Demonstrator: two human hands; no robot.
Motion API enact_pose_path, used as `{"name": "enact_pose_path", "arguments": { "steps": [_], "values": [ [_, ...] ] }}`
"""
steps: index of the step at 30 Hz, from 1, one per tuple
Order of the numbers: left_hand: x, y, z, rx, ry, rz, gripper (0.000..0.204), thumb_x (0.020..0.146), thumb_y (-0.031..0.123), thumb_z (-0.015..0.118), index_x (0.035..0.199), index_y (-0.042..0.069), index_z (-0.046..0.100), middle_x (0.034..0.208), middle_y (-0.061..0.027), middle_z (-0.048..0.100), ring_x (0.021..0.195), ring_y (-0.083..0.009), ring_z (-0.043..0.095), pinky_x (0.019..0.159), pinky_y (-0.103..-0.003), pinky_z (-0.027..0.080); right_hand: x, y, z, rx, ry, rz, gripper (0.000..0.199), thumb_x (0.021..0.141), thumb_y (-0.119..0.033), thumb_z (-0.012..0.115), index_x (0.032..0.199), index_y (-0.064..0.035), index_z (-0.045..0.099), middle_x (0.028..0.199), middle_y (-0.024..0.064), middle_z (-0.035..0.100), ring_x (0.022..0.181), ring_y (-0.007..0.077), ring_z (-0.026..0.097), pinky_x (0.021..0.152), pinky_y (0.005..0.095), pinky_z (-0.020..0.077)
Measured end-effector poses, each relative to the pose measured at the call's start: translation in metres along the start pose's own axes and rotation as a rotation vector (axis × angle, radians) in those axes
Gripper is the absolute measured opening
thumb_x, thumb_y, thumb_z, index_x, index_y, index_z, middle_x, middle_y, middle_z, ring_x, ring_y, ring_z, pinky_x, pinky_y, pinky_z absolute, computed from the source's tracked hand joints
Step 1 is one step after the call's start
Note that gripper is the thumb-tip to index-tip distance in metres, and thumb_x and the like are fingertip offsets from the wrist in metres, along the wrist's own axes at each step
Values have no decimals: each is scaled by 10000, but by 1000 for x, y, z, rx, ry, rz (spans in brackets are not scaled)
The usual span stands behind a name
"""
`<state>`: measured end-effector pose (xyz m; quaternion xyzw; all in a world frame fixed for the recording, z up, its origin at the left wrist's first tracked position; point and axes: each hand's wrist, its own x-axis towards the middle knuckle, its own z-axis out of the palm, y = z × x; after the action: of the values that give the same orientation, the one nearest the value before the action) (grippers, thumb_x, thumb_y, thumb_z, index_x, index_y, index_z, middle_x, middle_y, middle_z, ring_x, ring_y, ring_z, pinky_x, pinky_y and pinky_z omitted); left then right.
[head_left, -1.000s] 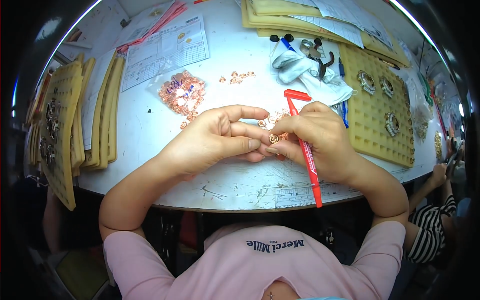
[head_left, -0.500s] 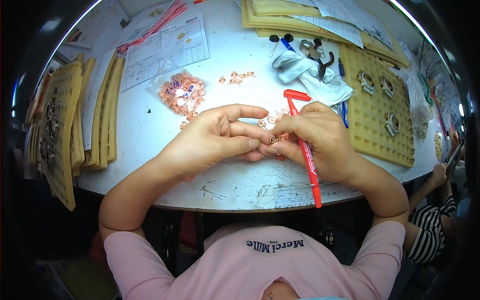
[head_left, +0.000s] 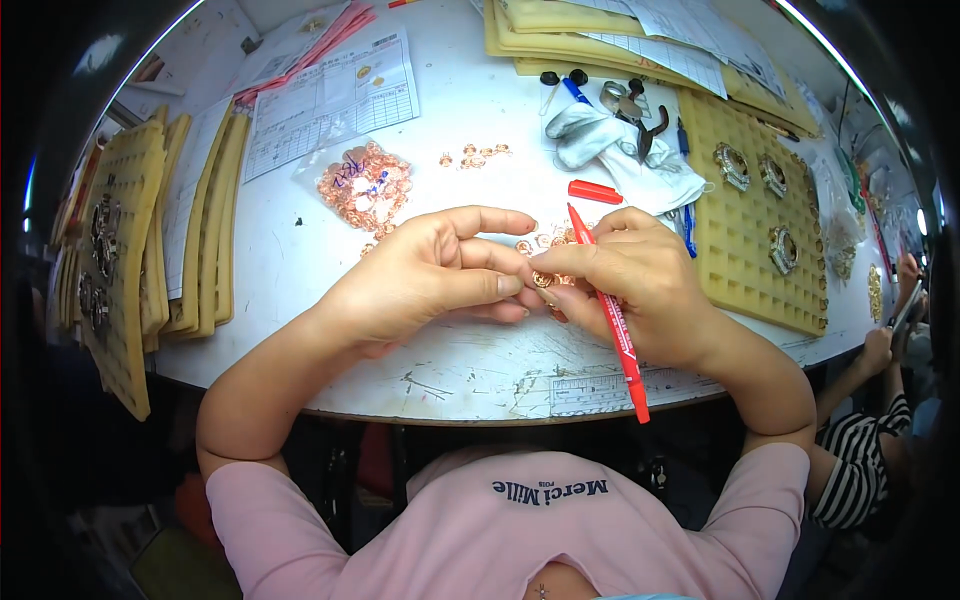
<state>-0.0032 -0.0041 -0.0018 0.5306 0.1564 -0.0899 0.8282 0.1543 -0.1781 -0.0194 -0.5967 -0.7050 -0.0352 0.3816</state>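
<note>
My right hand [head_left: 640,275] holds an uncapped red marker [head_left: 618,335] slantwise, its tip pointing away from me. The thumb and forefinger of that hand also pinch a small round rose-gold jewellery piece [head_left: 542,279]. Against this piece rest the fingertips of my left hand [head_left: 430,265], whose forefinger stretches out above it. The left thumb presses toward the other fingers; whatever lies between them is hidden. Just beyond my fingers are more rose-gold pieces [head_left: 545,240], partly covered by the right hand. The red marker cap [head_left: 595,191] lies near the marker's tip.
A clear bag of rose-gold pieces [head_left: 365,185] lies behind my left hand, with a small loose group [head_left: 475,155] farther off. At right are a yellow tray [head_left: 745,230] holding metal pieces, a white cloth [head_left: 625,155] and pliers [head_left: 645,130]. Yellow trays [head_left: 130,250] stand at left.
The marker's tip has come away from its cap, which stays on the table, and the marker has shifted slightly toward me. The pinched piece has turned and moved a little left.
</note>
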Motion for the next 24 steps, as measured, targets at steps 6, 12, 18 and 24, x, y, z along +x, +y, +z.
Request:
{"name": "enact_pose_path", "arguments": {
  "steps": [6,12,18,24],
  "values": [
    [-1,-2,2,38,15,24,495,944,-16,599,1401,-41,409,1121,-168,687,1033,-218,685,914,-332,572,-2,0,1,17,-5,67,237,760,-256,820,906,-138,675,635,32,638,561,224,602,653,338,473],
    [0,-5,0,13,-1,40,498,939,-24,601,1403,-34,420,1150,-163,677,1034,-217,681,918,-342,571,-1,0,-1,4,-25,79,293,746,-287,828,936,-134,667,700,22,675,602,220,634,692,337,485],
    [1,-5,0,26,-1,39,494,942,-24,594,1405,-23,423,1135,-154,680,1020,-208,683,913,-333,567,-2,2,-1,-15,-33,80,319,741,-298,830,966,-131,678,708,31,683,609,224,640,697,342,490],
    [-2,-2,0,97,5,99,495,944,1,610,1401,-38,425,1138,-140,682,1001,-188,678,838,-285,569,0,0,1,-23,-32,66,222,758,-214,814,914,-131,680,654,34,662,559,233,587,653,335,476]
  ]
}}
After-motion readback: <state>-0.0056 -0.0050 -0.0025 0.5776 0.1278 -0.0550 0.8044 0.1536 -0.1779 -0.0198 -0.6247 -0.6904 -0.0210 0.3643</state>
